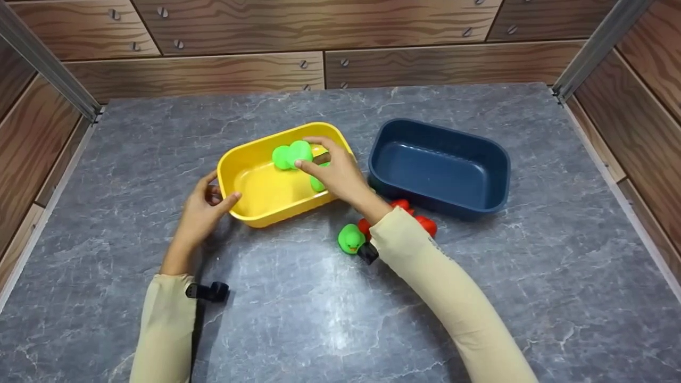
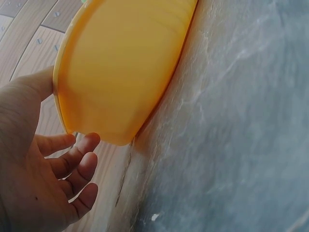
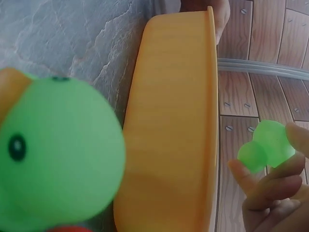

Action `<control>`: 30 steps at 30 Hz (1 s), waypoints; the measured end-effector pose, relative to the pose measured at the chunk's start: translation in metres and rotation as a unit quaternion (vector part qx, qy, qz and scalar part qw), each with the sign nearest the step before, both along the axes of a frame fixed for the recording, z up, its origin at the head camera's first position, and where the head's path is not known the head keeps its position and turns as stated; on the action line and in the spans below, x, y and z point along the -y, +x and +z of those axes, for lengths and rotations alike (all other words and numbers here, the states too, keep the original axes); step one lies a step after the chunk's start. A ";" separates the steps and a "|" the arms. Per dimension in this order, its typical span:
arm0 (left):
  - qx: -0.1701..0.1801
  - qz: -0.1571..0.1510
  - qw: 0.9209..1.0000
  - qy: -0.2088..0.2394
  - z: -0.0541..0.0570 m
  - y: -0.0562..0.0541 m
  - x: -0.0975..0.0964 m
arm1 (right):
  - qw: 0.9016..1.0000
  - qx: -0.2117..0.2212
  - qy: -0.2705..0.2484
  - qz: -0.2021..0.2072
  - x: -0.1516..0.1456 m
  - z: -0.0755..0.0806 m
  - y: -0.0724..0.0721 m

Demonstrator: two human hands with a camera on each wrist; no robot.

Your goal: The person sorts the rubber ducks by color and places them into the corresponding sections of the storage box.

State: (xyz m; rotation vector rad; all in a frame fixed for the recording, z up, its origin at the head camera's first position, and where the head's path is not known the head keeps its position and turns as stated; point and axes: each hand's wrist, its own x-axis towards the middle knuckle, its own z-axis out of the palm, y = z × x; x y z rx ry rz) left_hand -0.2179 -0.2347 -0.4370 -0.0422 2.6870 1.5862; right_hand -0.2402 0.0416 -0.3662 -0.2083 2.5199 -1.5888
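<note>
Left hand grips yellow tub at eight o'clock, apparently steadying it, as right hand pinches green toy between fingers.

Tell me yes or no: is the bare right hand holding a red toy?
No: in the head view, the bare right hand pinches a bright green, rounded toy over the yellow rectangular plastic tub.

1. My left sleeve is long, plain, pale beige.
2. Near the left sleeve's cuff I wear a black strap with a stubby black camera.
3. Right of the left sleeve, my right sleeve matches, with a small dark mark and a second camera.
4. My left hand and right hand are bare.
</note>
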 end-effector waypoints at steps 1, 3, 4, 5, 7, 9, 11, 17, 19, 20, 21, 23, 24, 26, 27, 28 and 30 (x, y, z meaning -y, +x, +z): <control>-0.001 0.001 1.000 0.000 0.000 0.000 0.000 | 1.000 -0.002 0.003 -0.002 0.000 0.001 -0.001; -0.003 0.001 1.000 0.001 0.000 -0.001 0.000 | 1.000 -0.008 0.006 -0.007 0.000 0.003 -0.002; -0.005 0.002 1.000 0.001 0.000 -0.001 0.000 | 1.000 -0.010 0.009 -0.009 0.000 0.004 -0.002; -0.006 0.002 1.000 0.002 0.000 -0.002 0.000 | 1.000 -0.014 0.010 -0.010 0.000 0.005 -0.002; -0.007 0.002 1.000 0.001 0.001 -0.001 0.000 | 1.000 -0.019 0.014 -0.011 0.000 0.006 -0.003; -0.005 0.001 1.000 0.003 0.001 -0.002 0.000 | 0.999 -0.024 0.023 -0.009 0.000 0.006 -0.003; -0.003 0.000 1.000 0.005 0.001 -0.001 0.000 | 0.999 -0.030 0.030 -0.006 0.000 0.005 -0.003; 0.004 0.002 1.000 0.000 -0.001 0.000 0.001 | 0.998 -0.042 0.035 -0.005 -0.008 -0.001 0.000; 0.005 0.002 1.000 -0.002 -0.001 0.000 0.001 | 0.999 -0.041 0.031 -0.003 -0.013 -0.001 0.002; 0.006 0.001 1.000 -0.003 -0.001 0.000 0.001 | 0.999 -0.042 0.028 0.000 -0.016 -0.001 0.003; 0.005 0.001 1.000 -0.003 -0.001 0.000 0.001 | 0.999 -0.044 0.026 0.004 -0.019 0.000 0.004; 0.004 0.001 1.000 -0.006 0.000 0.001 0.001 | 0.999 -0.045 0.019 0.015 -0.025 0.001 0.007; 0.004 0.001 1.000 -0.007 0.000 0.001 0.001 | 0.999 -0.045 0.017 0.024 -0.029 0.002 0.009; 0.004 0.003 1.000 -0.009 0.000 0.001 0.000 | 0.998 -0.043 0.014 0.041 -0.035 0.004 0.014; 0.005 0.005 1.000 -0.010 -0.001 0.001 0.000 | 0.998 -0.040 0.016 0.051 -0.038 0.004 0.016; 0.007 0.005 1.000 -0.012 0.000 0.001 0.000 | 0.997 -0.036 0.016 0.060 -0.041 0.005 0.018; 0.009 0.006 1.000 -0.014 0.000 0.000 0.001 | 0.996 -0.032 0.020 0.081 -0.047 0.005 0.023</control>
